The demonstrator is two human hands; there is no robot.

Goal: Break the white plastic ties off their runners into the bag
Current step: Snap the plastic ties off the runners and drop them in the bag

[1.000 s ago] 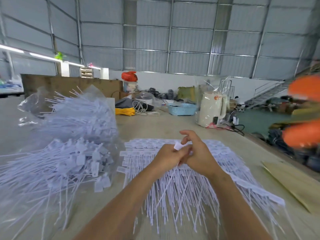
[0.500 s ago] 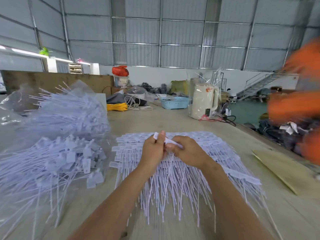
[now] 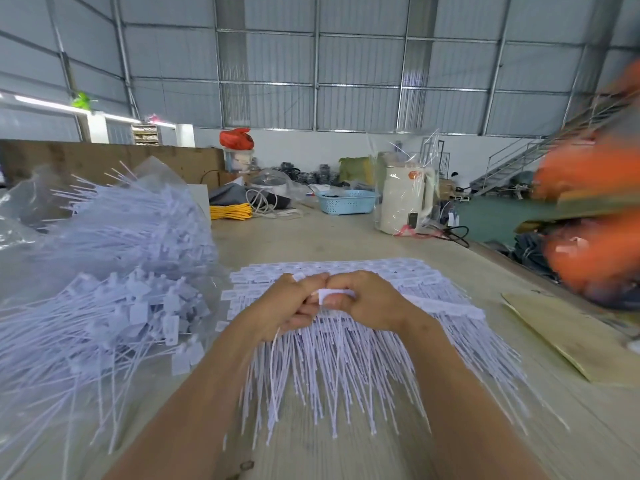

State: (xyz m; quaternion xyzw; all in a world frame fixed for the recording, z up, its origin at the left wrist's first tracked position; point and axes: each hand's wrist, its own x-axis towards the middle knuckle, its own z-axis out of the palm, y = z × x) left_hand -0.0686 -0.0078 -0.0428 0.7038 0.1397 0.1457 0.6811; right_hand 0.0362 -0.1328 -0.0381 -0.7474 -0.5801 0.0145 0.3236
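Head view looks down a long desk [image 3: 311, 244] whose right edge runs diagonally from the near right corner toward the far kettle [image 3: 403, 199]; bare desk surface lies open between the tie pile and the far clutter. Two hands meet over the middle: the left hand [image 3: 291, 306] curls round a bundle of white ties [image 3: 332, 358], the right hand [image 3: 367, 301] pinches a white tag end [image 3: 334, 295] against its thumb, knuckles touching the left. The ties on their runners fan out beneath both hands, too many to count. One clear bag [image 3: 104, 258] stuffed with loose ties sits left, just beside the fan. Far off stand one blue basket [image 3: 346, 201] and one yellow cable coil [image 3: 231, 212]. One cardboard sheet [image 3: 568, 337] lies right.
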